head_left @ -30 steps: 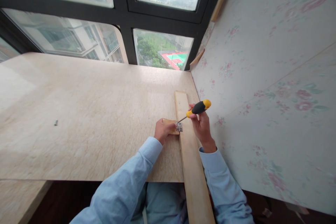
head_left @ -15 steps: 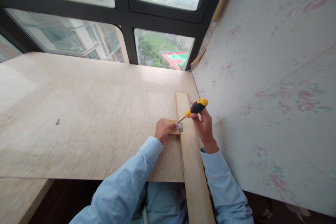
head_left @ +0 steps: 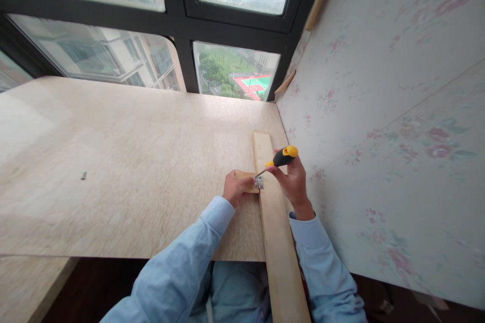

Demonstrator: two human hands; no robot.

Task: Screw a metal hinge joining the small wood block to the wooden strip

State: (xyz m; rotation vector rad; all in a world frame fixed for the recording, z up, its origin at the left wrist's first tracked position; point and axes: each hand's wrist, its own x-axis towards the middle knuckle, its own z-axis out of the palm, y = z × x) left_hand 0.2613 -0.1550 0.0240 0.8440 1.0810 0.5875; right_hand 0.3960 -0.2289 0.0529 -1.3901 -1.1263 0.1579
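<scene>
A small metal hinge (head_left: 259, 182) lies across the joint between a long wooden board (head_left: 278, 227) and a short wood block (head_left: 246, 175). My left hand (head_left: 235, 187) grips the short block, its thumb near the hinge's left edge. In my right hand (head_left: 293, 181) is a yellow and black screwdriver (head_left: 283, 155), held by the handle with the fingers closed on it. The shaft slants down to the left, and its tip is at the upper part of the hinge. Whether a screw sits under the tip is too small to tell.
The board lies on a marble-patterned sill (head_left: 151, 161) and sticks out past its front edge towards me. A small metal piece (head_left: 83, 175) lies at the left. A wallpapered wall (head_left: 379, 136) rises close on the right; dark-framed windows (head_left: 182, 25) stand behind.
The screwdriver's handle has dropped slightly and tilted lower, and my right fingers have shifted around it. My left hand, the block and the board stay nearly where they were.
</scene>
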